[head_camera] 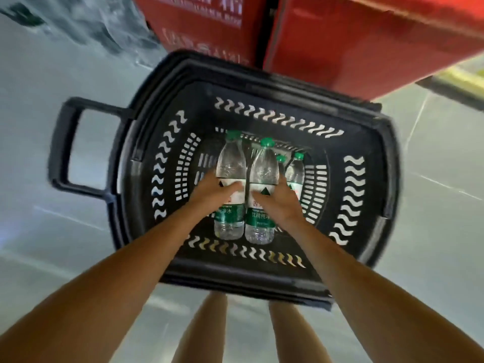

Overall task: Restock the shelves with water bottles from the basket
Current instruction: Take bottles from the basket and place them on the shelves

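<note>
Clear water bottles (231, 163): green caps; green-white labels.

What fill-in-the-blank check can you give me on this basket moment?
The bottles have ___ caps.
The basket is ___ in colour.
Behind the basket stand ___ boxes.
The left hand and right hand each rest on a ___.

Missing words: green; black; red; bottle
</note>
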The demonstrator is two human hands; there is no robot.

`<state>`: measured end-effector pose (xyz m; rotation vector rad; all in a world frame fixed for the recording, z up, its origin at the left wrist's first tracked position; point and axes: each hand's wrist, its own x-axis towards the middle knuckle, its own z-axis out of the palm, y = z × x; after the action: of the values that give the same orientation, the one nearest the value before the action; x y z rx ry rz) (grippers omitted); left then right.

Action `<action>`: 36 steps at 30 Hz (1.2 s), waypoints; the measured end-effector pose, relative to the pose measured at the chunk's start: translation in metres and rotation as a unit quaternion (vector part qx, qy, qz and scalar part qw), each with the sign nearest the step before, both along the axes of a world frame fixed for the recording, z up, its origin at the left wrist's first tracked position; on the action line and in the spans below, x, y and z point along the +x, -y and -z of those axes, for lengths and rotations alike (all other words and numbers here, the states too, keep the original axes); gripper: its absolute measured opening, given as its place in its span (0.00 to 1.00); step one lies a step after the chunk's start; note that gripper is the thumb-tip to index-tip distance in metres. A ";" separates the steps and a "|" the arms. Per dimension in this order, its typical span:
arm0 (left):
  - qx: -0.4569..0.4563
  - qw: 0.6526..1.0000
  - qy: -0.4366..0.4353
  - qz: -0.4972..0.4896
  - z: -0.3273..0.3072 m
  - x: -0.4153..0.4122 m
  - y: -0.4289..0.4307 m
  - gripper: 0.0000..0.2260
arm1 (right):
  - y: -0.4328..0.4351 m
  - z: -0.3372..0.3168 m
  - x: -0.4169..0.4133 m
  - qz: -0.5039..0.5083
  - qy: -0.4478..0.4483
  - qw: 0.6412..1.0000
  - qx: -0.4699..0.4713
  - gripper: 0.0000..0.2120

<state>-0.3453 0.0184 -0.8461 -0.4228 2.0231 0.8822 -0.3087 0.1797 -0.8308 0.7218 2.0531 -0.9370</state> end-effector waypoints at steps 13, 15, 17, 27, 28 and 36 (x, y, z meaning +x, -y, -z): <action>0.120 0.988 -0.023 -0.097 -0.346 0.031 -0.043 0.24 | -0.057 -0.346 0.045 0.195 -0.130 0.970 -0.067 0.26; 0.144 0.984 -0.027 -0.098 -0.383 0.043 -0.056 0.20 | -0.063 -0.383 0.059 0.222 -0.146 0.962 -0.064 0.27; 0.158 0.983 -0.039 -0.086 -0.416 0.051 -0.073 0.15 | -0.073 -0.411 0.075 0.260 -0.164 0.949 -0.067 0.28; 0.181 0.981 -0.071 -0.017 -0.511 0.067 -0.202 0.16 | -0.201 -0.494 0.111 0.357 -0.230 0.899 -0.104 0.22; 0.182 0.980 -0.081 -0.012 -0.518 0.067 -0.222 0.16 | -0.221 -0.500 0.109 0.356 -0.235 0.898 -0.107 0.22; 0.235 0.954 -0.174 -0.059 -0.581 0.043 -0.380 0.19 | -0.375 -0.566 0.065 0.294 -0.330 0.890 -0.115 0.22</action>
<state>-0.3023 0.3980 -0.2650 -0.1245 2.0177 1.5579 -0.2436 0.5544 -0.2650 1.0164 2.2484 -1.9600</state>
